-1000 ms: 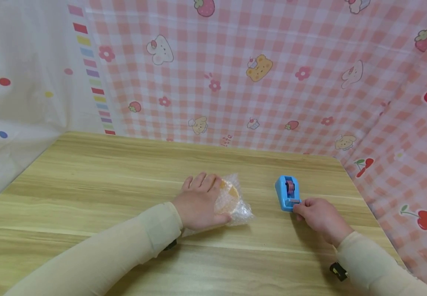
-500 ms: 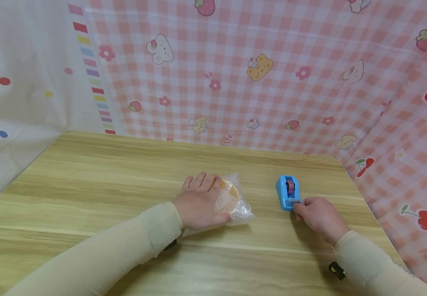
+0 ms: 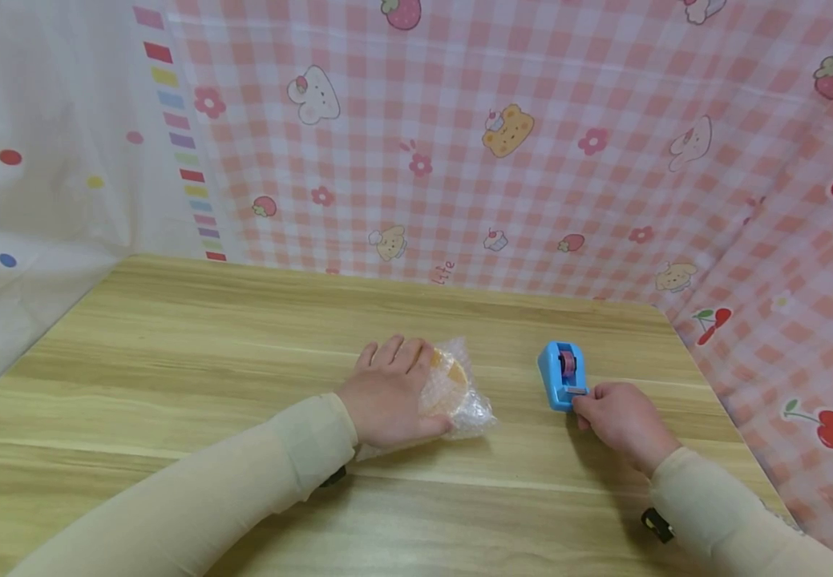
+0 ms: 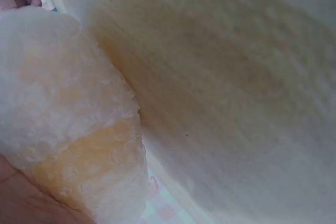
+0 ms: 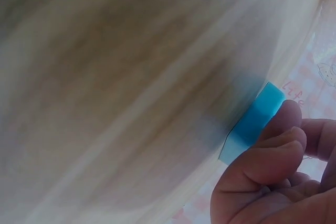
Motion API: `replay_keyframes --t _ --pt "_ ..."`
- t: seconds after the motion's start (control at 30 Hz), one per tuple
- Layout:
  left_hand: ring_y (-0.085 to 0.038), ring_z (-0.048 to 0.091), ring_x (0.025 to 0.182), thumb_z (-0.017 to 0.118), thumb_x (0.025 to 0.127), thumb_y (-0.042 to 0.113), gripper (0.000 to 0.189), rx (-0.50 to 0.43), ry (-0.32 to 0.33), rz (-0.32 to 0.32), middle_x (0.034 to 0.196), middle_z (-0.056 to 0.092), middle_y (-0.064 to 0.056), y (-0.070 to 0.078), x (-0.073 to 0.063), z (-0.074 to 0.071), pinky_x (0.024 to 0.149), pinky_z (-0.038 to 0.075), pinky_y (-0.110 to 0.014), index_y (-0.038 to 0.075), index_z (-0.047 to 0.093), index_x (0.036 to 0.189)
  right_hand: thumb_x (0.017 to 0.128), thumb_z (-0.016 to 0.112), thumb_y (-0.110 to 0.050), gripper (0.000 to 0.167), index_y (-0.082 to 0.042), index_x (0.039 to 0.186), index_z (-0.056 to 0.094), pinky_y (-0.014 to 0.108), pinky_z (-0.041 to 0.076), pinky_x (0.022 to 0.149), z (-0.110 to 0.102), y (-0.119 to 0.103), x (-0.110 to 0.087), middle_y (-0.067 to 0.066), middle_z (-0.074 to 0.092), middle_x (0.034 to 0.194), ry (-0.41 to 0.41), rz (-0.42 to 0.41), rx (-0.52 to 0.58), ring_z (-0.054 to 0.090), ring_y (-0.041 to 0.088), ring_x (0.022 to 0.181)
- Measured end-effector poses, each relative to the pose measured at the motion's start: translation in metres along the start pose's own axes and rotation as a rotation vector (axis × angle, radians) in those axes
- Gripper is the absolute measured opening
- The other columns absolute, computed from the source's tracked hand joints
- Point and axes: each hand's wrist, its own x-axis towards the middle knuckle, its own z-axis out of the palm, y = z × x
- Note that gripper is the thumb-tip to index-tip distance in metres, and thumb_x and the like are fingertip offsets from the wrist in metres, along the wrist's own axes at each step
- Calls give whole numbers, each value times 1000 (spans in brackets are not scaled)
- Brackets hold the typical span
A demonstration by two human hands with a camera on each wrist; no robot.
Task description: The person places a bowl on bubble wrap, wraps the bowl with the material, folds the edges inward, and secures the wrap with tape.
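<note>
A bubble-wrapped package (image 3: 468, 399) with something orange-yellow inside lies mid-table. My left hand (image 3: 390, 407) rests over its left part, fingers spread and straight, covering much of it. The left wrist view has the wrapped bundle (image 4: 68, 108) up close, with part of the palm at its lower edge. Right of it stands a blue tape dispenser (image 3: 555, 385) holding a small pinkish tape roll (image 3: 568, 365). My right hand (image 3: 625, 423) pinches the tape at the cutter end, thumb against forefinger; the fingers hide the pinched end. In the right wrist view the dispenser's blue side (image 5: 257, 116) shows behind the fingers.
A wood-grain table (image 3: 171, 361) carries everything. Pink checked cloth (image 3: 459, 192) hangs behind it and along the right side, and a white dotted cloth (image 3: 41, 208) hangs at the left. A small dark device (image 3: 657, 526) sits under the right wrist.
</note>
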Motion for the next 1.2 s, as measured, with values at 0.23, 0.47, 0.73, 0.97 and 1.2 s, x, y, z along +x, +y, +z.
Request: replay_keyframes --t 0.23,0.47,0.73,0.97,1.2 --pt "-39 20 162 48 93 81 109 3 -6 -3 175 24 -10 0 1 0 130 17 -62 6 22 168 104 54 -28 33 -7 83 68 31 37 55 -1 0 1 0 47 67 -3 -10 -30 44 18 62" --pt "-38 19 162 47 93 81 109 5 -8 -4 175 23 -10 0 1 0 130 16 -62 6 21 168 103 54 -27 32 -7 84 69 30 37 55 -2 -1 1 0 47 67 -13 -5 -33 44 18 62" --pt "-39 20 162 48 93 81 108 -2 -2 -1 174 24 -10 0 1 0 130 17 -62 6 23 168 104 54 -26 32 -5 85 70 30 37 56 -3 -1 1 1 49 69 -25 0 -18 45 19 64" --pt "-39 20 162 48 94 80 108 3 -7 1 175 23 -11 1 0 -1 130 16 -63 6 22 168 106 54 -25 32 -3 91 71 31 39 59 -4 0 0 2 54 71 -54 13 22 47 19 66" --pt "-38 18 162 47 93 81 110 6 -20 -7 176 20 -10 0 1 0 130 16 -62 6 19 169 107 52 -21 30 -1 91 68 29 42 58 -5 -1 0 3 67 81 -81 -8 50 50 16 66"
